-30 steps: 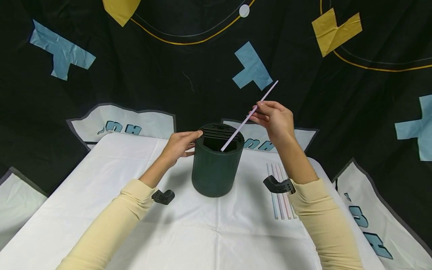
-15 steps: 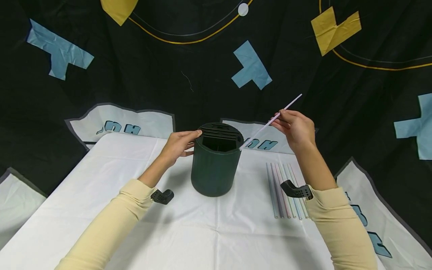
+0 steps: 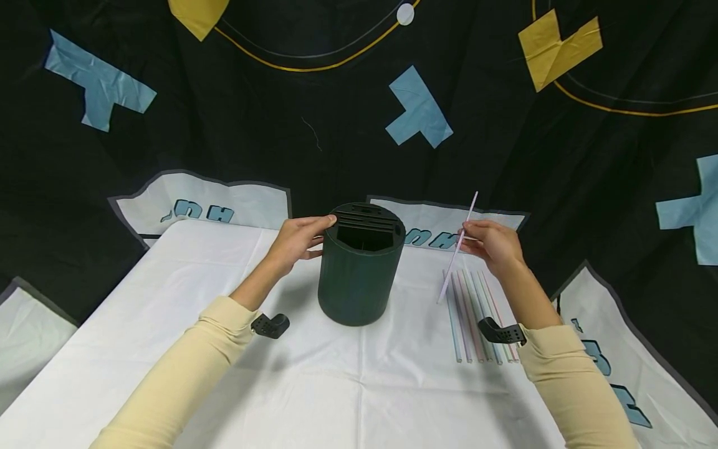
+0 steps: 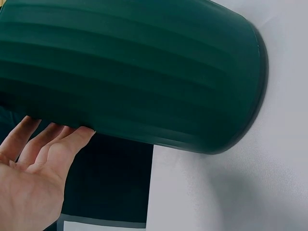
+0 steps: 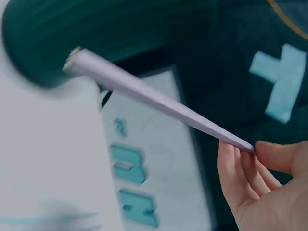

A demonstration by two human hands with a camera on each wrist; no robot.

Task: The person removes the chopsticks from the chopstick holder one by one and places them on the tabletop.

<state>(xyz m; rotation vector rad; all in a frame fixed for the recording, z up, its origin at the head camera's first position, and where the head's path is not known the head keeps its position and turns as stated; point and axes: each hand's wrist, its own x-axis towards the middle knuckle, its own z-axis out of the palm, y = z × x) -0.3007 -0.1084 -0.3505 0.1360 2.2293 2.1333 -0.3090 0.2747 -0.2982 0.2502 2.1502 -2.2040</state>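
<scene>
In the head view a dark green round bin stands upright, its top partly covered by a black slotted lid with an open gap at the front. My left hand rests against its left side, thumb on the rim; in the left wrist view several fingertips touch the green wall. My right hand pinches a thin lilac straw between thumb and fingers, its lower end slanting down to the left. The right wrist view shows the straw apart from the bin.
Several pale coloured straws lie side by side on the white-covered table, right of the bin and below my right hand. A black curtain with blue and yellow shapes hangs behind.
My right hand has drawn the straw out of the bin's opening, moved right, then lowered it above the straws on the table. The left hand stays at the bin.
</scene>
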